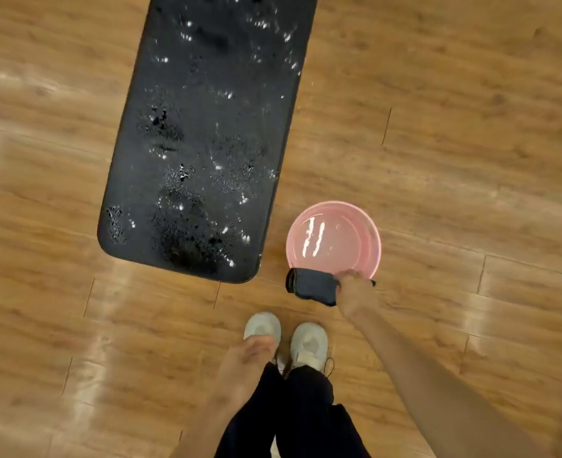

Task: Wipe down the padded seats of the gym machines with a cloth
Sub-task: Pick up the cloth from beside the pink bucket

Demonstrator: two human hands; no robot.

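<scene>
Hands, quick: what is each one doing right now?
Left hand: open, fingers relaxed, holding nothing.
Right hand: grips the dark cloth at the near rim of the pink basin.

Black water-speckled seat pad (203,133), pink basin (333,238), dark grey cloth (311,285), brown wood-grain floor (471,127).

My right hand (355,290) gripped a folded dark grey cloth (311,285) at the near rim of a round pink plastic basin (377,246) on the wooden plank floor (471,143). Just beside it, the black padded bench seat (206,110) glistened with wet patches. My left hand (243,365) hung blurred, fingers relaxed, above my pale sneakers (307,345).
</scene>
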